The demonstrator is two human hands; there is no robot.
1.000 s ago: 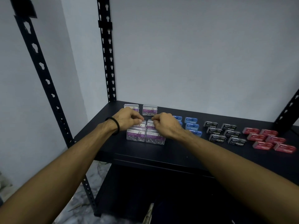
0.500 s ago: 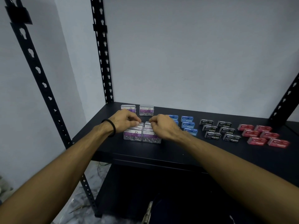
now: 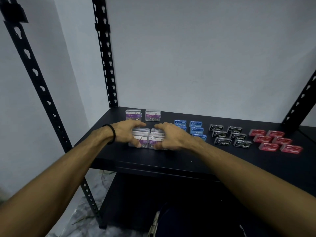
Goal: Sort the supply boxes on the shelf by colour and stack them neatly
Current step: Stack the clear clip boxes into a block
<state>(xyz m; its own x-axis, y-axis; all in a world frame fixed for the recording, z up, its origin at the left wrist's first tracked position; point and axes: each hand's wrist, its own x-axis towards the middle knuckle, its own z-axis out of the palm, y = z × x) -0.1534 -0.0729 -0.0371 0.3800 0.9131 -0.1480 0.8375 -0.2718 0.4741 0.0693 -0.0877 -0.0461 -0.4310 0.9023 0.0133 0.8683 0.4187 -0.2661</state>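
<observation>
left hand (image 3: 130,133): my fingers curl over the front-left clear paper clip boxes (image 3: 140,138) on shelf (image 3: 171,159)
right hand (image 3: 172,137): grips the right boxes, hiding labels
blue boxes (image 3: 195,129): right of them, partly hidden

Both bare arms reach forward, side by side. The left hand (image 3: 130,132) is palm down with fingers curved and thumb low at the near side. It has a black band (image 3: 112,134) on its wrist. The right hand (image 3: 172,136) sits just beside it, palm down, fingers spread and bent.
</observation>
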